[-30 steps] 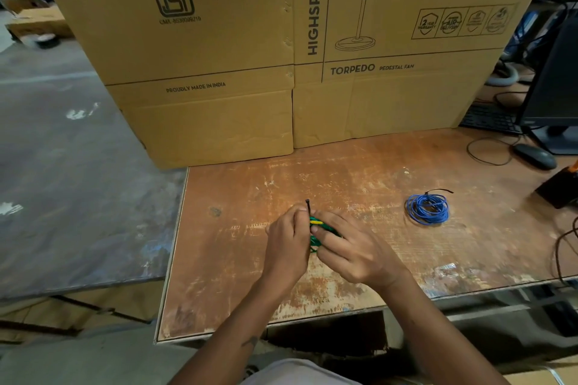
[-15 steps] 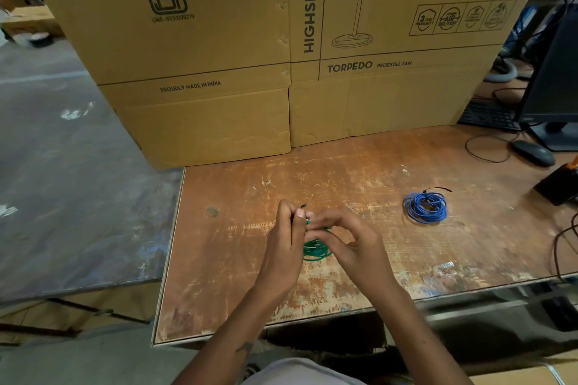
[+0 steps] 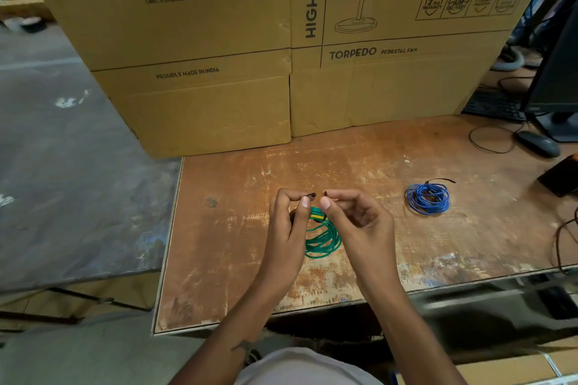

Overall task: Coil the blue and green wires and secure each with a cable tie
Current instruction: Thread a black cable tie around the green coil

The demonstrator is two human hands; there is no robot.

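Your blue wire coil [image 3: 428, 198] is finished as far as the view shows: it lies wound on the worn plywood table [image 3: 391, 162], well apart to your right, with a black cable tie [image 3: 440, 180] cinched on it and its tail sticking out. The green wire coil [image 3: 322, 236] is wound too and hangs between your hands just above the tabletop, with a yellow-striped stretch near its top. What is left is closing its tie. Your left hand [image 3: 287, 228] has thumb and forefinger pinched on one black tie end [image 3: 310, 196], and your right hand [image 3: 356, 222] pinches the other end the same way, the two tips facing each other with a small gap between. The tie seems to run down around the bundle near the yellow patch, though your fingers hide most of it, so that is not certain. By this reckoning you are on the last step: feed the tail into the head, pull it snug around the green loops, and set the coil down. The cardboard fan cartons [image 3: 219, 72] behind are out of your way.
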